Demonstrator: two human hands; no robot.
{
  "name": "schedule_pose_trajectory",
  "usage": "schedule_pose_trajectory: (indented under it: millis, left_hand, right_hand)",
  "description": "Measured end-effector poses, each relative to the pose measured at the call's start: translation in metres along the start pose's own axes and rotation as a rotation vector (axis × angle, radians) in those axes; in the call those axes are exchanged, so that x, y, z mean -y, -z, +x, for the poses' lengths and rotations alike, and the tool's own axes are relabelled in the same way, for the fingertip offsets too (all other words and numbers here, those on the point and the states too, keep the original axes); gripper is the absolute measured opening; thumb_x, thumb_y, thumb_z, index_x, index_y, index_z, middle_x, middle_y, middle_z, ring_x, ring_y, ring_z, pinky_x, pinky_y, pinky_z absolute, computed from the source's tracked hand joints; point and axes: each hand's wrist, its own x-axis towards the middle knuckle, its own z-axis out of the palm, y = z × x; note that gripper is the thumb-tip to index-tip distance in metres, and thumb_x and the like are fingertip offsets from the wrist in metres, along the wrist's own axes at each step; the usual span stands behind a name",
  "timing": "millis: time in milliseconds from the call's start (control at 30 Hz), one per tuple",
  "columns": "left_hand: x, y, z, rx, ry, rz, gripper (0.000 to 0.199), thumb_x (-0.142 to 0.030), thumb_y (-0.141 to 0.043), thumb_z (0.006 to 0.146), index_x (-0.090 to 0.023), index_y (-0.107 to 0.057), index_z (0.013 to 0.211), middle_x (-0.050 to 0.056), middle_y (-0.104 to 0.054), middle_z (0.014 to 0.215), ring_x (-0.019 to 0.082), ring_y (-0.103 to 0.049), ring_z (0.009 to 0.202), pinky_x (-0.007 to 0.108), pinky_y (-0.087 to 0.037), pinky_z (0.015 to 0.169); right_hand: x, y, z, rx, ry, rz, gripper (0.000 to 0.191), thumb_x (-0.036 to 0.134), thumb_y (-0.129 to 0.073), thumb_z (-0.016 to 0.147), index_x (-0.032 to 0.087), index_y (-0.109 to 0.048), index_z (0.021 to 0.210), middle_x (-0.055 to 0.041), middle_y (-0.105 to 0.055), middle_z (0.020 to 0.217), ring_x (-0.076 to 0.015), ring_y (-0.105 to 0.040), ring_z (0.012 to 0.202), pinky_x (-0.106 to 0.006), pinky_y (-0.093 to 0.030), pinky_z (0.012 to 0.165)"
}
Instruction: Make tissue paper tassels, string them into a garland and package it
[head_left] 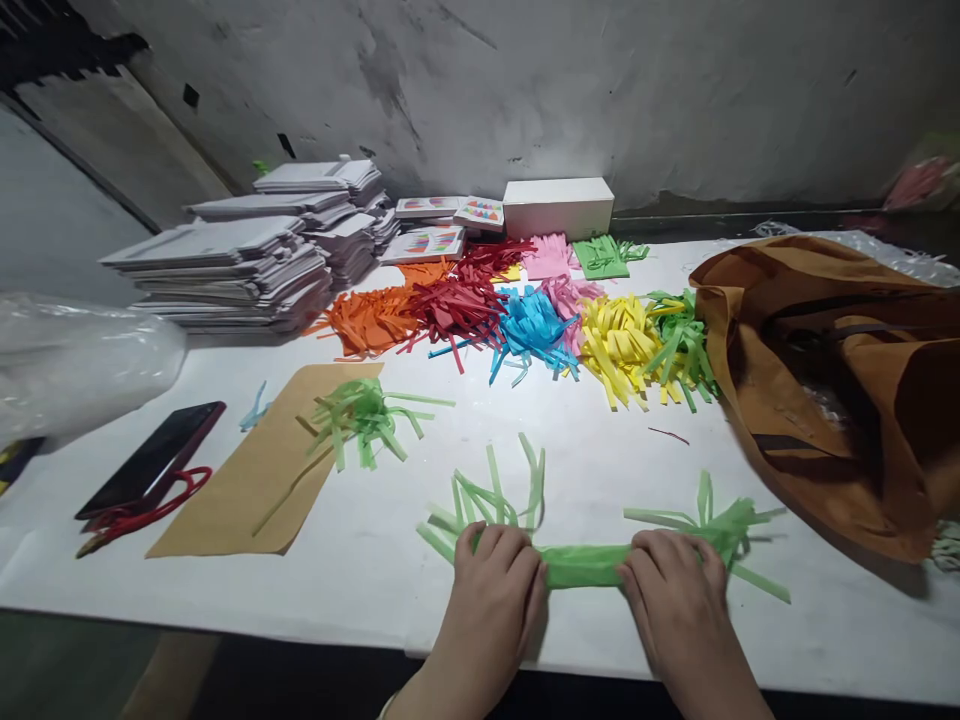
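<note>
A strip of green tissue paper (pixel 586 566) with fringed ends lies across the front of the white table. My left hand (pixel 496 580) is closed over its left part, with loose fringe fanning out beyond the fingers. On its right part, my right hand (pixel 675 580) is closed too, and more fringe spreads out past it. Between the hands the paper is a flat, folded band. Farther back on the left, another green fringed tassel (pixel 367 410) rests partly on a brown paper sheet (pixel 247 470).
Behind are orange (pixel 371 320), red (pixel 457 305), blue (pixel 536 325) and yellow (pixel 619 340) fringed papers. White stacks (pixel 225 260) and a white box (pixel 559 205) stand by the wall. A brown bag (pixel 757 400) sits right; a phone (pixel 154 455) and plastic wrap (pixel 82 360) lie left.
</note>
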Motion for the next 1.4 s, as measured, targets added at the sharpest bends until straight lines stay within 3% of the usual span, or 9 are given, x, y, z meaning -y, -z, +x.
schedule_pose_trajectory:
  millis: [167,267,367,467,600,700,900,1200,1400]
  left_hand:
    - [-0.004,-0.007,0.014,0.06,0.124,0.172,0.023,-0.015,-0.05,0.092,-0.018,-0.058,0.07,0.005,-0.061,0.079,0.026,-0.054,0.081,0.048,-0.036,0.083]
    - [-0.003,-0.009,0.017,0.083,0.12,0.203,0.021,-0.016,-0.053,0.091,-0.018,-0.059,0.071,0.005,-0.061,0.079,0.027,-0.055,0.082,0.048,-0.037,0.082]
    - [-0.002,-0.01,0.017,0.09,0.109,0.215,0.02,-0.016,-0.055,0.09,-0.018,-0.06,0.071,0.005,-0.062,0.08,0.027,-0.056,0.083,0.049,-0.038,0.082]
    - [-0.001,-0.008,0.017,0.059,0.114,0.189,0.016,-0.015,-0.056,0.089,-0.018,-0.059,0.073,0.005,-0.062,0.081,0.027,-0.056,0.083,0.05,-0.039,0.083]
    - [-0.002,-0.001,0.014,-0.042,-0.016,0.038,0.007,-0.014,-0.055,0.091,-0.018,-0.061,0.089,0.006,-0.064,0.098,0.027,-0.056,0.098,0.058,-0.03,0.102]
    - [-0.002,0.001,0.01,-0.046,-0.183,-0.023,0.013,-0.011,-0.052,0.093,-0.02,-0.06,0.091,0.004,-0.065,0.1,0.025,-0.054,0.104,0.059,-0.018,0.112]
    - [0.005,-0.007,0.005,-0.006,-0.279,-0.036,0.019,-0.007,-0.047,0.095,-0.019,-0.058,0.085,0.001,-0.063,0.085,0.021,-0.055,0.093,0.051,-0.023,0.112]
    - [0.001,0.003,0.001,0.036,-0.108,-0.076,0.019,-0.013,-0.046,0.097,-0.02,-0.059,0.086,0.002,-0.062,0.086,0.02,-0.054,0.085,0.05,-0.035,0.099]
    - [-0.01,-0.003,0.012,0.099,0.102,0.049,0.012,-0.011,-0.054,0.086,-0.018,-0.057,0.078,0.006,-0.061,0.091,0.026,-0.054,0.089,0.051,-0.038,0.089]
  right_hand:
    - [0.003,-0.003,0.011,0.1,-0.075,-0.214,0.043,0.035,-0.033,0.105,0.022,-0.055,0.07,-0.0054,-0.061,0.075,-0.0271,-0.057,0.079,-0.05,-0.035,0.083]
    - [0.002,0.003,0.012,-0.009,-0.077,-0.203,0.029,0.031,-0.043,0.102,0.021,-0.061,0.082,-0.0074,-0.065,0.085,-0.0279,-0.06,0.086,-0.053,-0.035,0.089]
    - [0.005,0.006,0.01,-0.107,0.106,-0.038,0.012,0.021,-0.053,0.099,0.02,-0.065,0.102,-0.0087,-0.069,0.102,-0.0267,-0.061,0.1,-0.055,-0.032,0.103]
    - [0.009,0.001,0.007,-0.017,0.278,0.132,0.018,0.014,-0.05,0.099,0.021,-0.066,0.099,-0.0043,-0.07,0.092,-0.0215,-0.061,0.094,-0.048,-0.033,0.103]
    - [0.011,-0.005,0.008,0.057,0.272,0.162,0.022,0.009,-0.048,0.097,0.019,-0.062,0.085,-0.0008,-0.062,0.075,-0.0167,-0.055,0.075,-0.042,-0.035,0.091]
    - [0.015,-0.004,0.011,0.081,0.232,0.215,0.017,0.013,-0.05,0.097,0.02,-0.061,0.086,-0.0011,-0.062,0.079,-0.0177,-0.055,0.078,-0.041,-0.033,0.091]
    - [0.021,-0.005,0.008,0.12,0.294,0.108,0.034,0.017,-0.035,0.103,0.021,-0.06,0.081,-0.0009,-0.06,0.075,-0.0182,-0.051,0.074,-0.041,-0.03,0.092]
    - [-0.009,0.011,-0.002,0.053,0.153,0.17,0.026,0.023,-0.046,0.102,0.024,-0.066,0.086,-0.001,-0.066,0.084,-0.0183,-0.059,0.087,-0.041,-0.03,0.098]
    - [-0.003,0.01,0.003,0.104,-0.009,-0.084,0.026,0.027,-0.046,0.1,0.023,-0.06,0.079,-0.0029,-0.064,0.085,-0.0231,-0.06,0.085,-0.046,-0.031,0.093]
